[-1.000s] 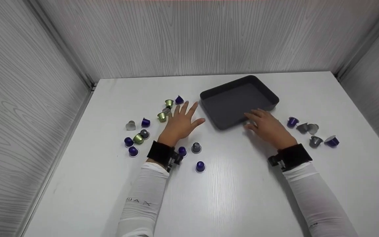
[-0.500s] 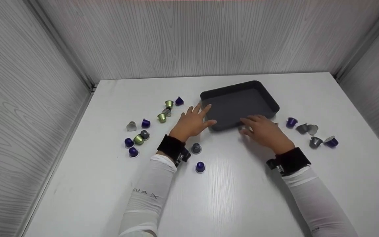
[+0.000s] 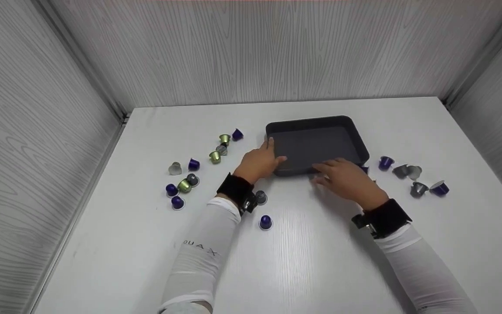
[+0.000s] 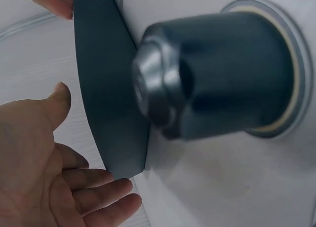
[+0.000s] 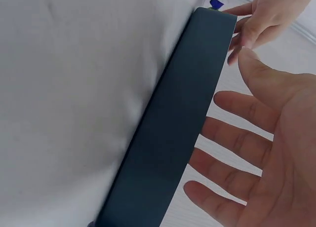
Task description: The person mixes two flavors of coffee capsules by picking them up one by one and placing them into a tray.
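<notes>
A dark grey rectangular tray [image 3: 316,144] lies near the back of the table with nothing inside. My left hand [image 3: 257,163] is at its left side, fingertips right at the rim. In the left wrist view the fingers of that hand look relaxed beside the tray's corner. Over the front rim, towards the right, my right hand [image 3: 342,176] reaches with fingers spread and nearly straight, as the right wrist view shows along the tray wall [image 5: 168,118]. A grey coffee capsule [image 4: 222,74] stands close to my left wrist, and a purple coffee capsule [image 3: 266,222] stands nearer the front.
Several purple, green and grey capsules [image 3: 184,186] lie scattered on the left. More purple and grey ones [image 3: 418,189] lie to the right of the tray, and one purple capsule [image 3: 364,169] is partly hidden behind my right hand. Grey wood-grain panels [image 3: 251,52] enclose the white table.
The tray has turned, and its back edge now runs nearly level with the table's. My left hand has moved right to its left side; my right hand has shifted slightly left and nearer.
</notes>
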Demonstrator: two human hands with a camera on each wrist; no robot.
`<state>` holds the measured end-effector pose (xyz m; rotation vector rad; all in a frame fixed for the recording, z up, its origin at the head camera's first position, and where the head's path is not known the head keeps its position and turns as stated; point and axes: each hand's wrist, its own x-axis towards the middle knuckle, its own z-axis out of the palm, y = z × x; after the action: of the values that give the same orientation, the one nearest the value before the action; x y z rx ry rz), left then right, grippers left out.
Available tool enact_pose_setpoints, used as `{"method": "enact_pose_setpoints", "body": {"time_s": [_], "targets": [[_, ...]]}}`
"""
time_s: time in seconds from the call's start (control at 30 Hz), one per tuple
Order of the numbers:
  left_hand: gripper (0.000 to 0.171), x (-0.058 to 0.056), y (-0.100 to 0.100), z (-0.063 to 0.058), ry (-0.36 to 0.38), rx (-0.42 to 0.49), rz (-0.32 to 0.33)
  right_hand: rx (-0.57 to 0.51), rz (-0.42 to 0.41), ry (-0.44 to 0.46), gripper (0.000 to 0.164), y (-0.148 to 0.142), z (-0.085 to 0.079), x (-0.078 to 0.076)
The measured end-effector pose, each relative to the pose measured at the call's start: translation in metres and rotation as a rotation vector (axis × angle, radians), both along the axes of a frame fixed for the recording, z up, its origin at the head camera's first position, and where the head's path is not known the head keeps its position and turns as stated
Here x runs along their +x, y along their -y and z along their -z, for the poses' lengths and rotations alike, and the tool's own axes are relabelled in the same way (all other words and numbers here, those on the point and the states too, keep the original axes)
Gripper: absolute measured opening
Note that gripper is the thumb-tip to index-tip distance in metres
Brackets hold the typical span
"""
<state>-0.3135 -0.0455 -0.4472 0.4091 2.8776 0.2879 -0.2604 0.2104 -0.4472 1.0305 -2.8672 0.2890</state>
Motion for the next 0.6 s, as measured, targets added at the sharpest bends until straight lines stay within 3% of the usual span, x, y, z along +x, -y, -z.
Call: {"method": "enact_pose_setpoints", "body": {"time_s": [0.17, 0.43, 0.6], "targets": [[0.074, -0.001, 0.001, -0.002, 0.008, 0.018, -0.041, -0.04, 0.035, 0.019, 0.051, -0.006, -0.005, -0.003], [0.063, -0.007, 0.004, -0.001, 0.033, 0.074, -0.035, -0.102, 0.205, 0.02, 0.05, -0.035, -0.015, -0.016], [0.059, -0.009, 0.007, 0.002, 0.039, 0.128, -0.031, -0.146, 0.305, -0.039, 0.046, -0.052, -0.014, -0.025]]}}
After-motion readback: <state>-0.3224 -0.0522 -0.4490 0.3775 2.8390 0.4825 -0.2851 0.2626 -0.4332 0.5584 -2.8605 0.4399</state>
